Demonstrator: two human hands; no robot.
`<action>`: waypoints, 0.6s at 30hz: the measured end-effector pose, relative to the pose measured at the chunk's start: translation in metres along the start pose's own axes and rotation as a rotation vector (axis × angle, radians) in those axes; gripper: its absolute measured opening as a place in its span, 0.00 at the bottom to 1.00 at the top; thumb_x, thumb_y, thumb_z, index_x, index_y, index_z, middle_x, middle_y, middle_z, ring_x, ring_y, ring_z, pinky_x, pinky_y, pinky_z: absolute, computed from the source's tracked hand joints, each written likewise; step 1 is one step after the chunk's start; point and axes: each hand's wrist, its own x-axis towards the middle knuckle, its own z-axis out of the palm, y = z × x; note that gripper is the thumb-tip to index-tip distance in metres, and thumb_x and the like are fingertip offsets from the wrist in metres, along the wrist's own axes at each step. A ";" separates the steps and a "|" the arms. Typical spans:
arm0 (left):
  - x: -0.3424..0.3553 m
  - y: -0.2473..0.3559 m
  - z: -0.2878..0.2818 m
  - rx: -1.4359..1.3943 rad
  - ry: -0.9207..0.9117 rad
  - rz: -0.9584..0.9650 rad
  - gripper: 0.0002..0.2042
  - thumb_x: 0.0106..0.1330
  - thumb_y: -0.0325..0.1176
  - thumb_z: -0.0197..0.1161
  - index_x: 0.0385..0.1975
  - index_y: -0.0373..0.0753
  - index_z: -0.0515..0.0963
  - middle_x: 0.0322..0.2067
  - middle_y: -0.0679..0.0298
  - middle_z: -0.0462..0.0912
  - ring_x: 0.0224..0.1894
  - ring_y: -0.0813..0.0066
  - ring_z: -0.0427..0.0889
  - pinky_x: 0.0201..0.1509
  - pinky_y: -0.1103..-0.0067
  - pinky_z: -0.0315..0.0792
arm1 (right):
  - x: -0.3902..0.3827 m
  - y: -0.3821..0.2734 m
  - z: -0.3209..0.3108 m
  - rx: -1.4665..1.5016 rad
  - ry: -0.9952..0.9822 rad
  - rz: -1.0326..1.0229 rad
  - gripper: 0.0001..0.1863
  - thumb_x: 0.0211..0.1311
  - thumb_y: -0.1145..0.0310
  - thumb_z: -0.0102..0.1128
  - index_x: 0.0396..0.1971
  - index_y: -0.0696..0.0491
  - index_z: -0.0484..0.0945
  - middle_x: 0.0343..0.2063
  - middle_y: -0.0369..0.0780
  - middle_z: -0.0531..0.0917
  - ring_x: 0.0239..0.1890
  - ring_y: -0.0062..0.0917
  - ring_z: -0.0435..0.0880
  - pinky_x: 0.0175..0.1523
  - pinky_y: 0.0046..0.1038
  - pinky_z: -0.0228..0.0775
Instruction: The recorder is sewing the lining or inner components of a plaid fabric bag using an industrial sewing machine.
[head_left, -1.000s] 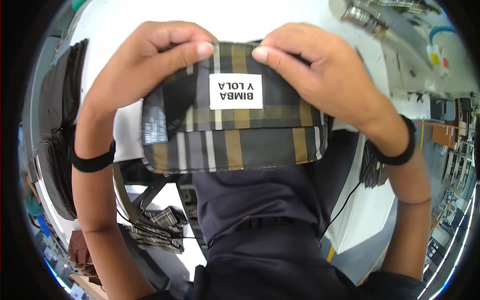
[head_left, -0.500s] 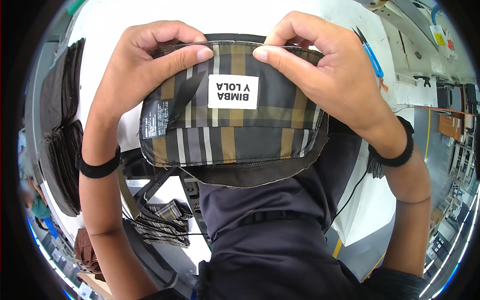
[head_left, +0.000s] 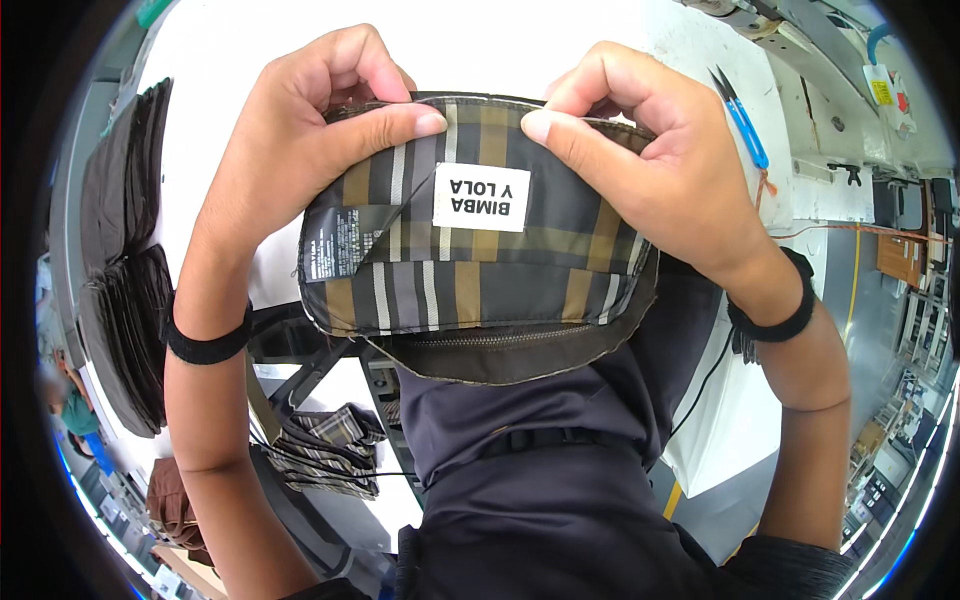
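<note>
Both hands hold up a plaid fabric pouch panel [head_left: 500, 270] by its far edge. It is dark with tan, grey and white stripes, and carries a white sewn label [head_left: 482, 197] and a small grey care tag [head_left: 345, 243]. Along its near side a zipper [head_left: 510, 340] shows, with a dark brown fabric layer beneath. My left hand [head_left: 345, 100] pinches the edge left of the middle, thumb on top. My right hand [head_left: 625, 130] pinches the same edge farther right, also thumb on top. The fingers under the fabric are partly hidden.
Blue-handled thread snips [head_left: 742, 125] lie on the white table [head_left: 500, 50] at the right. Stacks of dark fabric pieces [head_left: 125, 280] stand at the left. Below them is a folded pile of plaid pieces [head_left: 330, 450]. Machine parts [head_left: 760, 30] are at the upper right.
The panel has shifted slightly right and toward me, and tilted a little. The zipper shows more. Both hands keep their pinch on the far edge.
</note>
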 end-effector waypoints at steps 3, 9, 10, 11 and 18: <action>-0.002 -0.004 0.003 -0.068 0.033 0.043 0.06 0.70 0.27 0.73 0.38 0.37 0.81 0.38 0.67 0.88 0.41 0.86 0.83 0.48 0.86 0.77 | -0.003 0.000 0.003 -0.007 -0.003 0.013 0.06 0.70 0.75 0.69 0.34 0.58 0.80 0.33 0.33 0.84 0.38 0.13 0.81 0.47 0.19 0.75; -0.002 0.010 0.001 0.010 -0.010 -0.139 0.09 0.70 0.29 0.72 0.46 0.32 0.90 0.38 0.66 0.91 0.40 0.82 0.85 0.48 0.84 0.78 | -0.003 0.001 0.004 -0.038 0.030 -0.050 0.05 0.70 0.75 0.68 0.35 0.58 0.80 0.33 0.33 0.83 0.38 0.14 0.80 0.45 0.20 0.74; -0.001 0.011 0.002 0.017 -0.019 -0.133 0.09 0.70 0.29 0.72 0.46 0.32 0.90 0.38 0.66 0.91 0.40 0.82 0.85 0.48 0.84 0.78 | -0.003 0.002 0.004 -0.038 0.043 -0.049 0.05 0.70 0.75 0.68 0.35 0.58 0.80 0.33 0.33 0.83 0.38 0.14 0.80 0.45 0.20 0.74; 0.000 0.010 0.005 0.054 0.009 -0.075 0.08 0.70 0.28 0.73 0.44 0.32 0.90 0.36 0.66 0.91 0.39 0.82 0.85 0.46 0.83 0.78 | -0.004 0.002 0.005 0.016 0.080 -0.033 0.05 0.71 0.73 0.68 0.37 0.59 0.81 0.32 0.32 0.83 0.37 0.14 0.80 0.44 0.20 0.74; 0.010 0.009 0.003 0.137 -0.001 -0.017 0.08 0.71 0.32 0.74 0.41 0.33 0.91 0.33 0.66 0.91 0.35 0.84 0.85 0.42 0.84 0.79 | -0.006 0.014 0.001 0.026 0.037 0.049 0.16 0.71 0.64 0.63 0.27 0.62 0.82 0.15 0.41 0.76 0.19 0.22 0.71 0.30 0.33 0.65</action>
